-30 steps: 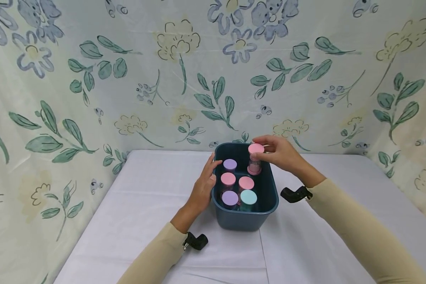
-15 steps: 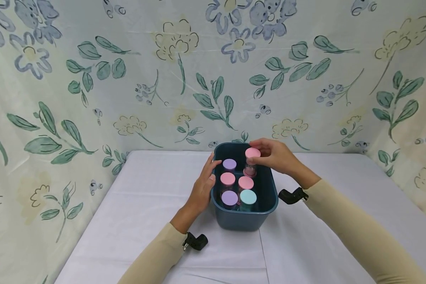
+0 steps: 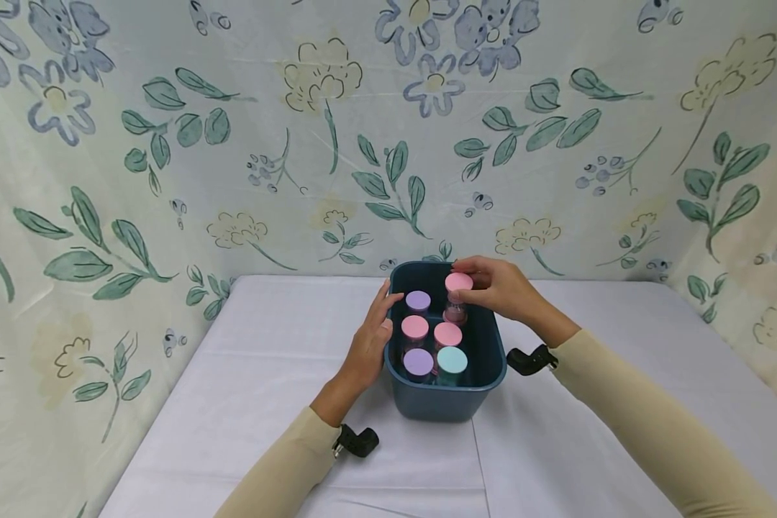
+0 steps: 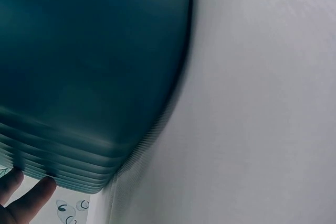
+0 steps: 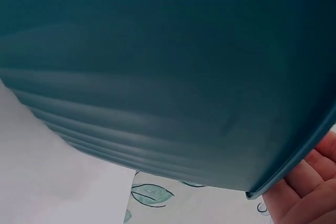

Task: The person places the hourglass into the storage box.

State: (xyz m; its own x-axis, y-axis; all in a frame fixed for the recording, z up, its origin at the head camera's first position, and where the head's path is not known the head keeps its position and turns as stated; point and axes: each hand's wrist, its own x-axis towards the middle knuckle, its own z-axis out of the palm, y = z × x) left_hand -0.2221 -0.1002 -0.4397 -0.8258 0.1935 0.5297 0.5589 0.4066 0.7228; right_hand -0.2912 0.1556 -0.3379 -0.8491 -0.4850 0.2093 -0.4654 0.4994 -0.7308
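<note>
A dark teal plastic bin (image 3: pixel 443 403) stands on the white-covered table. My right hand (image 3: pixel 501 288) reaches over its far right rim and pinches a small clear jar with a pink lid (image 3: pixel 458 283), held upright inside the bin. My left hand (image 3: pixel 365 345) rests against the bin's left wall with fingers extended; two fingertips (image 4: pixel 42 190) show beside that wall in the left wrist view. Inside stand other lidded jars: a purple-lidded jar (image 3: pixel 418 301) at the back left, two pink-lidded ones in the middle, and a purple-lidded and a teal-lidded jar (image 3: pixel 452 361) in front.
White cloth covers the table (image 3: pixel 265 374) around the bin. A floral curtain (image 3: pixel 388 144) hangs behind the table's far edge. Each wrist carries a black camera mount, such as the right mount (image 3: pixel 531 360).
My right hand has moved slightly left and down with the pink-lidded jar, bringing it lower in the bin, close to the middle pink-lidded one. The left hand has stayed in place.
</note>
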